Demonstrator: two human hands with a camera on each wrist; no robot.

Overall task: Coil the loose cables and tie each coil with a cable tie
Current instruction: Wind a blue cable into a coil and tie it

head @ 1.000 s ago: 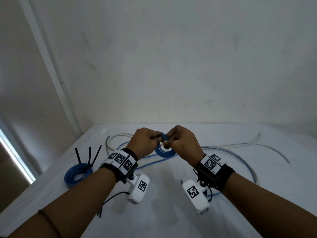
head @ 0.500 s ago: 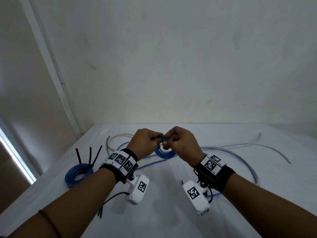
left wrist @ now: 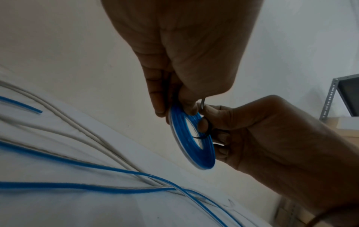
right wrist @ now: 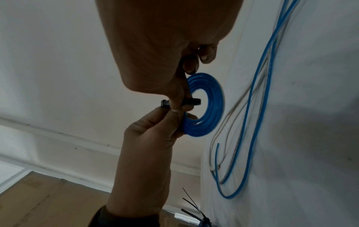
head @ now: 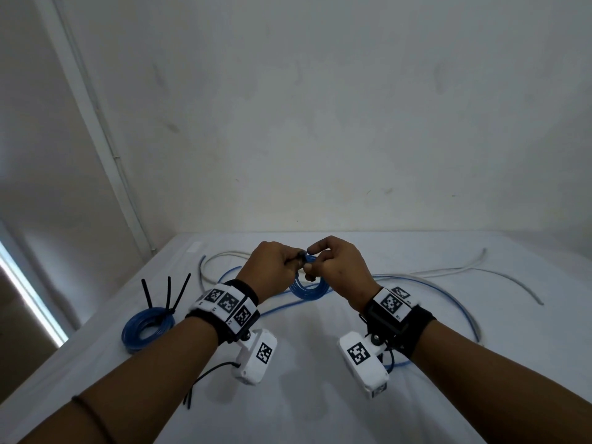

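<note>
A small blue cable coil (head: pixel 309 285) hangs above the white table (head: pixel 304 395), held between both hands. My left hand (head: pixel 294 261) pinches the coil's top edge (left wrist: pixel 180 116) and holds the head end of a black cable tie (right wrist: pixel 164 103). My right hand (head: pixel 312 262) pinches the tie's strap (right wrist: pixel 193 101) where it passes through the coil's hole. In the left wrist view the strap (left wrist: pixel 207 130) curls round a right finger. Where the tie's tip lies is hidden by the fingers.
A tied blue coil (head: pixel 145 330) with three black tie tails lies at the left, near the table edge. A loose blue cable (head: pixel 448 291) and a loose white cable (head: pixel 464 270) spread across the far table. Spare black ties (head: pixel 192 390) lie under my left forearm.
Both hands stay together at the coil, almost in place. My right index finger has lifted a little above the tie.
</note>
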